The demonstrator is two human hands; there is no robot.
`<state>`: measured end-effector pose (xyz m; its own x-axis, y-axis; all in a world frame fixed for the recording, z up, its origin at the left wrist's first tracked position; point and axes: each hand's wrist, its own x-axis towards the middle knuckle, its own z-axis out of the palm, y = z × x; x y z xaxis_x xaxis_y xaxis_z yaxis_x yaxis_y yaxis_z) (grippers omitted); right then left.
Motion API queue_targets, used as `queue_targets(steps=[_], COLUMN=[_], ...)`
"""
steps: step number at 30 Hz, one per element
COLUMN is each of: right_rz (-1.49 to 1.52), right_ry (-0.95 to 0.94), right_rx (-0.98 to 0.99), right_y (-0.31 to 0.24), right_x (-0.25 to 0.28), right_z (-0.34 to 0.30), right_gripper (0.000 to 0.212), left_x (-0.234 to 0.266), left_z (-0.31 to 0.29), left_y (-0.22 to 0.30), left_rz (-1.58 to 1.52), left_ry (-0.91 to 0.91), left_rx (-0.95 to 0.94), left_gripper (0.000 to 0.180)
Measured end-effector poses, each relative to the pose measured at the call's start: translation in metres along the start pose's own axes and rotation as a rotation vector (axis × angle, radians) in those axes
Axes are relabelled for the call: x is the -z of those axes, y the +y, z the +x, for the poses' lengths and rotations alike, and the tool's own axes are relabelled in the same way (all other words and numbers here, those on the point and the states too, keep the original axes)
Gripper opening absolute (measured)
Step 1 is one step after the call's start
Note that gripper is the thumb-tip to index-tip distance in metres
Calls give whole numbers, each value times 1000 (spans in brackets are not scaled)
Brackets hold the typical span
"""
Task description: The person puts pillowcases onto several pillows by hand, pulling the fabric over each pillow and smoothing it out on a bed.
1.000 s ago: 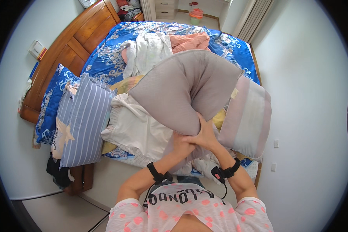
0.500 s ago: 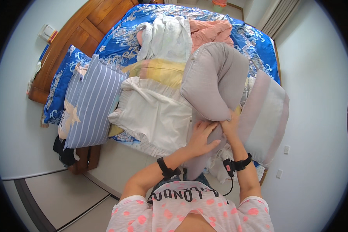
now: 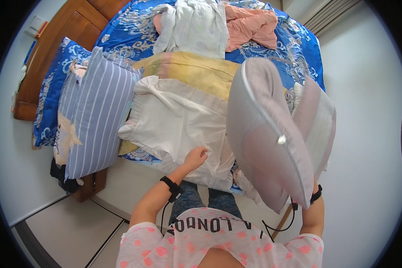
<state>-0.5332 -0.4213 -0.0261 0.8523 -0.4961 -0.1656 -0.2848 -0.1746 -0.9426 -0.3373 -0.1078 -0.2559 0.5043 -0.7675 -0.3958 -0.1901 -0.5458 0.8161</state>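
Observation:
A plump grey pillow (image 3: 263,134) is held up at the right, its piped seam and zip edge facing me and blurred by motion. My right hand is hidden behind the pillow; only my right forearm (image 3: 314,219) shows below it. Past the edge of a white ruffled pillowcase (image 3: 178,120), my left hand (image 3: 195,158) is loosely closed with its fingers curled in. I see nothing in it. That white piece lies flat on the near side of the bed, just beyond my left hand.
A striped blue pillow (image 3: 98,116) and a blue patterned pillow (image 3: 49,107) lean by the wooden headboard (image 3: 67,44). A yellow cloth (image 3: 192,67), a pale blanket (image 3: 192,29) and a peach cloth (image 3: 250,27) lie farther back. A grey-white striped pillow (image 3: 324,120) stands at right.
The grey pillow has swung up, turned and moved right with my right hand. My left hand has let go of it and drawn away to the left, its fingers now curled.

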Motion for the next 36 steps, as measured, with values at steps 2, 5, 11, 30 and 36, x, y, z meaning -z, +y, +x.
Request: queue_targets(steps=[2,5,11,30,36], right_rz=[-12,-118,1,-112,-84], right_ry=[29,-135,26,-356,-575], right_rx=[-139,-102,-403,-207,-153], right_y=[0,10,71,122,121], right_x=[-10,-25,-18,-19,-56], right_z=[-12,-18,-51,-31,-25], right_gripper=[28,26,23,23,23], left_x=[-16,-43,-100,-58,7], left_z=[22,51,97,91,61], left_y=[-21,-53,-89,-60,-52], left_rz=[15,9,-181,-637,-263], left_ry=[-88,-197,-227,222,147], left_rx=[10,20,83,442,240], left_gripper=[29,30,34,18,24])
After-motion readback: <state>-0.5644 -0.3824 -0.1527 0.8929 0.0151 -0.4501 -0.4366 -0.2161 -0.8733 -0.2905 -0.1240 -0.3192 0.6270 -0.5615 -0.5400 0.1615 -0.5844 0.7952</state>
